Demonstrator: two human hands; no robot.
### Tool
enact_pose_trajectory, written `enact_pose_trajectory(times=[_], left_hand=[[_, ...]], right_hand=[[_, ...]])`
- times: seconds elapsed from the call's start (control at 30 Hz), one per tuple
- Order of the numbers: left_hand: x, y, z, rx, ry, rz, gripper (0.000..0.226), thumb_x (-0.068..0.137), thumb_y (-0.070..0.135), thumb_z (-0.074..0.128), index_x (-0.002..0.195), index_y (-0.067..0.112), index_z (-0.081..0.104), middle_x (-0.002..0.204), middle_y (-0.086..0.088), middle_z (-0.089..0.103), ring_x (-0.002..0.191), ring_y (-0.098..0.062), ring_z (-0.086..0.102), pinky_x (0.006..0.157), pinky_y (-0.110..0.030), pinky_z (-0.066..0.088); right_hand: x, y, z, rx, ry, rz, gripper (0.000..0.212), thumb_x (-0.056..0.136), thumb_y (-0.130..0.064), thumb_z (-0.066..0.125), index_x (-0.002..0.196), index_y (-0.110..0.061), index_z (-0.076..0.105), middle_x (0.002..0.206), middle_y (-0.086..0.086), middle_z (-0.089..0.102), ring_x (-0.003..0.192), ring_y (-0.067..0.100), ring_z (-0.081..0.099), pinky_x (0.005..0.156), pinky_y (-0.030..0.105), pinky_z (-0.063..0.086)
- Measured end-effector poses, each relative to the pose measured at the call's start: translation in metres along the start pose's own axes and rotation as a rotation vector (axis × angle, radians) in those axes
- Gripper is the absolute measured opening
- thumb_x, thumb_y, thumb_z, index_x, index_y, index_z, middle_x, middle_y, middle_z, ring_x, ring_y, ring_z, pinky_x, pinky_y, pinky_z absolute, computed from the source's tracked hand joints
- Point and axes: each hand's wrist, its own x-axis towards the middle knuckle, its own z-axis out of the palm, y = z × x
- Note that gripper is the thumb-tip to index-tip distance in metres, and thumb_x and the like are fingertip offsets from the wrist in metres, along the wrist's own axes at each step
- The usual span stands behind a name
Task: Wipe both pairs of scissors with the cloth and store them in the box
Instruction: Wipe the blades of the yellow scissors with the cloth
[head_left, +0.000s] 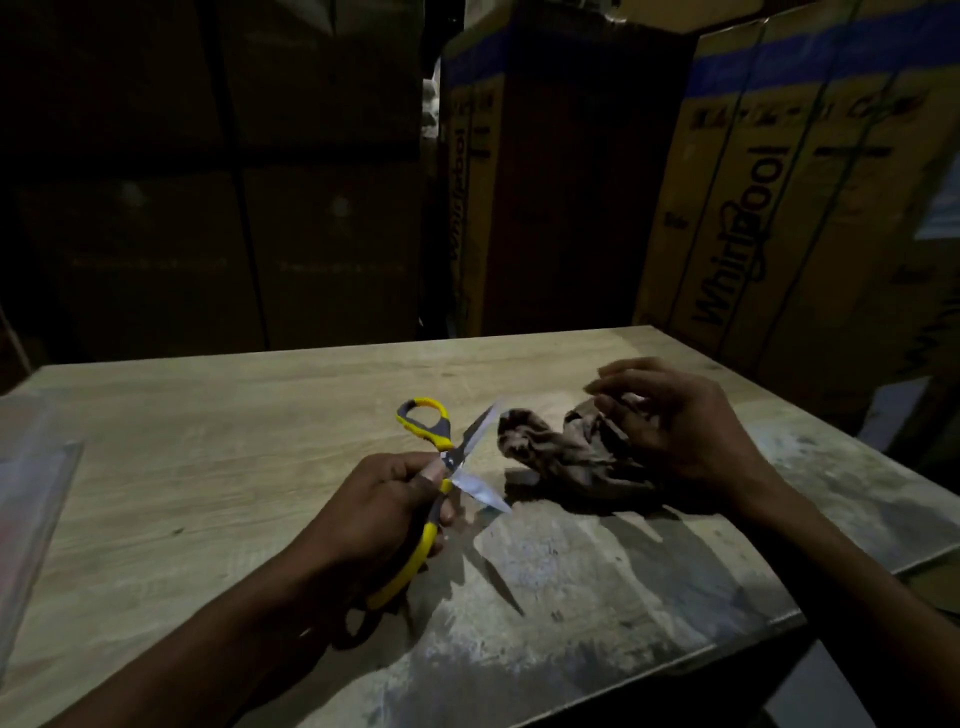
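- Right now the left hand (379, 512) is gripping the yellow-and-grey scissors (441, 467) near the pivot, fingers curled round one handle and the thumb pressing by the screw; this is holding the tool off the counter (208, 441) with its blades spread wide.
- The blades are pointing toward the cloth, one up and away, one down and to the right, probably so that each inner face can be reached by the rag.
- One handle loop is sticking up past the hand; the other is running down through the palm.
- The right hand (670, 431) is resting on the brown cloth (566, 452), fingers loosely bent over its far end; it is blurred, so I cannot tell whether it is pinching the fabric or only touching it.
- The cloth is lying crumpled on the counter just beside the blade tips, not yet touching the steel, so wiping of this pair seems about to begin.
- The two hands are apart, with the open blades between them.
- A clear plastic edge (36, 499) is showing at the far left of the counter; it may be the box, though too little is visible to say.
- Only one pair of scissors is in view.
- Large cardboard cartons (779, 208) are standing behind the counter in dim light.
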Motion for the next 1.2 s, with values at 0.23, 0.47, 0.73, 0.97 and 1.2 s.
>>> enact_pose_trajectory(times=[0.23, 0.47, 0.73, 0.97, 1.2], left_hand=[[-0.004, -0.001, 0.004, 0.183, 0.014, 0.131, 0.013, 0.102, 0.011, 0.064, 0.1, -0.001, 0.071, 0.074, -0.011, 0.079, 0.059, -0.02, 0.071, 0.056, -0.027, 0.054], [-0.012, 0.023, 0.025, 0.206, 0.043, 0.142, 0.016, 0.096, 0.018, 0.07, 0.11, 0.012, 0.069, 0.083, -0.015, 0.08, 0.067, -0.037, 0.077, 0.058, -0.048, 0.064], [-0.011, 0.043, 0.053, 0.177, 0.045, 0.187, 0.016, 0.099, 0.017, 0.066, 0.114, 0.011, 0.065, 0.084, -0.016, 0.079, 0.065, -0.038, 0.078, 0.056, -0.045, 0.065], [-0.002, 0.046, 0.044, 0.226, 0.054, 0.185, 0.018, 0.097, 0.017, 0.068, 0.115, 0.016, 0.065, 0.084, -0.015, 0.079, 0.066, -0.035, 0.078, 0.056, -0.044, 0.064], [0.0, 0.051, 0.006, 0.297, 0.029, 0.118, 0.035, 0.094, 0.009, 0.073, 0.123, 0.028, 0.066, 0.096, -0.014, 0.078, 0.075, -0.034, 0.079, 0.071, -0.048, 0.067]], right_hand=[[-0.068, 0.04, -0.053, 0.029, 0.121, 0.212, 0.02, 0.09, -0.017, 0.079, 0.096, -0.036, 0.08, 0.093, -0.019, 0.078, 0.089, -0.002, 0.073, 0.073, 0.026, 0.062], [-0.094, 0.087, -0.077, -0.052, 0.017, 0.53, 0.017, 0.081, -0.038, 0.086, 0.076, -0.024, 0.078, 0.069, -0.005, 0.076, 0.061, 0.006, 0.07, 0.054, 0.03, 0.057], [-0.073, 0.099, -0.041, -0.245, -0.179, 0.505, 0.028, 0.083, -0.046, 0.083, 0.107, -0.031, 0.079, 0.103, -0.004, 0.079, 0.082, 0.011, 0.07, 0.068, 0.034, 0.056], [-0.049, 0.048, -0.055, 0.252, 0.368, 0.211, 0.014, 0.085, -0.033, 0.078, 0.079, -0.026, 0.069, 0.123, -0.005, 0.062, 0.116, 0.01, 0.061, 0.087, 0.036, 0.053], [-0.041, 0.011, -0.01, -0.252, 0.04, 0.044, 0.07, 0.066, -0.054, 0.091, 0.117, -0.016, 0.062, 0.128, 0.013, 0.071, 0.105, 0.015, 0.075, 0.099, 0.019, 0.054]])
